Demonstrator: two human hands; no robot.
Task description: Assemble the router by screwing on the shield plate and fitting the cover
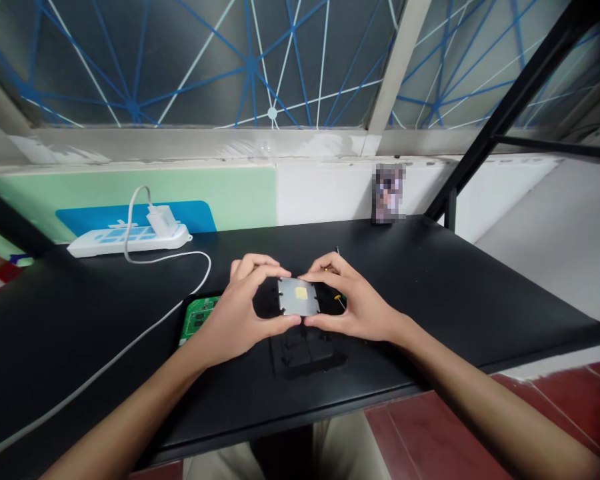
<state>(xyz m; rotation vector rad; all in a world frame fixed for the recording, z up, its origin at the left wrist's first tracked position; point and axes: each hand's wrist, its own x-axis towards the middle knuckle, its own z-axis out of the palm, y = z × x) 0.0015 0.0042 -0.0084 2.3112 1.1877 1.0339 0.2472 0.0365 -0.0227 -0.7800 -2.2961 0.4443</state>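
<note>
Between my two hands is a small silver metal plate [291, 301] with a pale yellow square [301, 293] on its face and dark clips or pegs along its side edges. My left hand [245, 307] pinches its left part, fingers along the top and thumb below. On the other side my right hand [353, 300] grips the right part the same way. Beneath the plate lies a black flat tray or frame [305, 353] on the desk. A green circuit board [197, 319] sits left of it, partly covered by my left hand. Small yellow-tipped items [338, 297] show behind my right hand.
A white power strip [120, 241] with a plugged-in charger [162, 221] stands at the back left; its white cable [145, 328] runs across the black desk [455, 293]. A blurred upright object [387, 193] leans at the back wall. Black frame bars [500, 113] rise at right.
</note>
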